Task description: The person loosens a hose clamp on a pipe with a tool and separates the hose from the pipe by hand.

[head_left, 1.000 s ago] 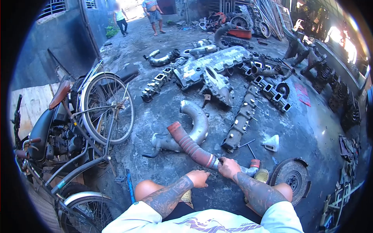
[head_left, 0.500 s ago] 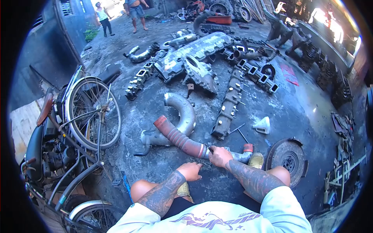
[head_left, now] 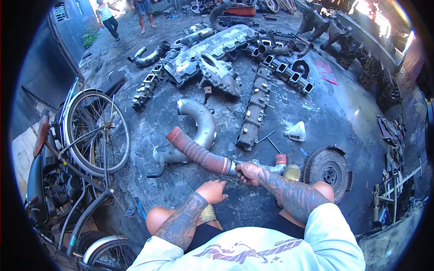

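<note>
A ribbed red hose (head_left: 199,151) is joined to a metal pipe (head_left: 266,167) with a red cuff at its far right end. My right hand (head_left: 248,174) is closed at the joint between hose and pipe, its fingers pinched at the clamp there; what is between them is too small to make out. Just below the hose, my left hand (head_left: 212,191) hangs over the ground with its fingers extended, holding nothing. A curved grey metal pipe (head_left: 201,126) lies partly behind the hose.
A toothed flywheel (head_left: 327,171), a white funnel (head_left: 296,131), a T-shaped tool (head_left: 271,141) and a long manifold (head_left: 255,108) lie around. A big engine cover (head_left: 210,52) is farther off. Left stands a bicycle (head_left: 97,131). Two people (head_left: 108,18) are at the top left.
The view has shifted, so the parts sit further left and higher. My right hand has changed its grip near the clamp. The two people in the background have moved.
</note>
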Tool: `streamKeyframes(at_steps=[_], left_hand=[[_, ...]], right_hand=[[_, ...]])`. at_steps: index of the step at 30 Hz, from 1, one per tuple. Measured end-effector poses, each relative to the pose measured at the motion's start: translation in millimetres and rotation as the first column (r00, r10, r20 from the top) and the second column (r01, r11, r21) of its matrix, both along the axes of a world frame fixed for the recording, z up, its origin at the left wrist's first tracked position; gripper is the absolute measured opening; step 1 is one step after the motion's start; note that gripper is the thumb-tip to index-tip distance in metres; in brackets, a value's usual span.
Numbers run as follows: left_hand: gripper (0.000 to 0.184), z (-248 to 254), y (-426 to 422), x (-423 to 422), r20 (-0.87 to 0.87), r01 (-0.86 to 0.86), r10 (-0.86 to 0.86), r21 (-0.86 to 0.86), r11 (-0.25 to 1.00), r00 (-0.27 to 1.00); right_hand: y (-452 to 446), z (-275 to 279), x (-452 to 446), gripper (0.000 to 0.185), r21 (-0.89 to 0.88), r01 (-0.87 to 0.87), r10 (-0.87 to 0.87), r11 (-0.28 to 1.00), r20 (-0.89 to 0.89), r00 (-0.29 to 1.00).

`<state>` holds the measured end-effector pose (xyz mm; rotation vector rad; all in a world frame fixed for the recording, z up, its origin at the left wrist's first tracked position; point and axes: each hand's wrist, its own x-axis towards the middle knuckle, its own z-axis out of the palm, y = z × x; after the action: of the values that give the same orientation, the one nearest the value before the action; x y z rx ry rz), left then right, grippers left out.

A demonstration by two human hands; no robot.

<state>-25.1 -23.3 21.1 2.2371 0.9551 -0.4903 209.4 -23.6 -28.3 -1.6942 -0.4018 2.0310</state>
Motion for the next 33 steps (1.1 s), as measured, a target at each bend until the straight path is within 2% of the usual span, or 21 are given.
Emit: streamKeyframes(at_steps=[4, 8, 12, 13, 16, 17, 18, 19, 22, 25, 33], left_hand=[[0.065, -0.9, -0.1, -0.2, 0.006, 0.002, -0.002, 0.002, 1.000, 1.000], [0.065, 3.4, 0.0, -2.5, 0.015, -0.010, 0.010, 0.006, 1.000, 1.000], [0.065, 2.6, -1.0, -4.1, 0.022, -0.013, 0.013, 0.013, 1.000, 1.000], [0.065, 3.2, -1.2, -4.4, 0.025, -0.013, 0.012, 0.014, 1.000, 1.000], [0.065, 4.9, -1.5, -5.3, 0.034, -0.011, 0.011, 0.021, 1.000, 0.999], [0.065, 5.2, -1.7, -5.6, 0.036, -0.012, 0.011, 0.025, 1.000, 0.999], [0.065, 5.2, -1.6, -5.7, 0.032, -0.012, 0.011, 0.024, 1.000, 0.999], [0.065, 5.1, -1.6, -5.2, 0.028, -0.010, 0.009, 0.024, 1.000, 1.000], [0.065, 4.0, -2.9, -3.2, 0.019, 0.000, 0.000, 0.016, 1.000, 1.000], [0.066, 2.3, -3.6, -1.1, 0.014, 0.010, -0.010, 0.012, 1.000, 1.000], [0.067, 3.1, -2.0, 3.5, -0.011, 0.015, -0.015, -0.004, 1.000, 1.000]], right_hand=[[7.8, 34.4, 2.7, 0.033, 0.032, -0.195, 0.181, 0.980, 0.258, 0.949], [12.4, 15.0, 4.3, 0.041, 0.090, -0.395, 0.306, 0.914, 0.487, 0.818], [11.3, 32.9, 2.2, 0.045, 0.027, -0.545, 0.440, 0.838, 0.558, 0.704], [9.0, 51.8, -1.7, 0.046, -0.016, -0.523, 0.438, 0.852, 0.568, 0.697], [-3.3, 37.6, -13.5, 0.034, 0.120, -0.457, 0.273, 0.882, 0.660, 0.700], [-5.7, 15.3, -10.1, 0.027, 0.223, -0.685, 0.275, 0.694, 0.796, 0.538], [-5.2, -21.2, -0.7, 0.022, 0.254, -0.863, 0.206, 0.437, 0.905, 0.371], [-4.4, -24.1, 0.9, 0.020, 0.207, -0.967, 0.076, 0.146, 0.973, 0.220], [-1.5, -29.9, 9.0, 0.021, 0.163, -0.978, 0.156, 0.131, 0.971, 0.183], [3.1, -34.7, 12.4, 0.018, 0.152, -0.988, 0.111, 0.036, 0.982, 0.155], [3.9, -36.2, 16.6, 0.018, 0.184, -0.982, 0.055, -0.044, 0.982, 0.182]])
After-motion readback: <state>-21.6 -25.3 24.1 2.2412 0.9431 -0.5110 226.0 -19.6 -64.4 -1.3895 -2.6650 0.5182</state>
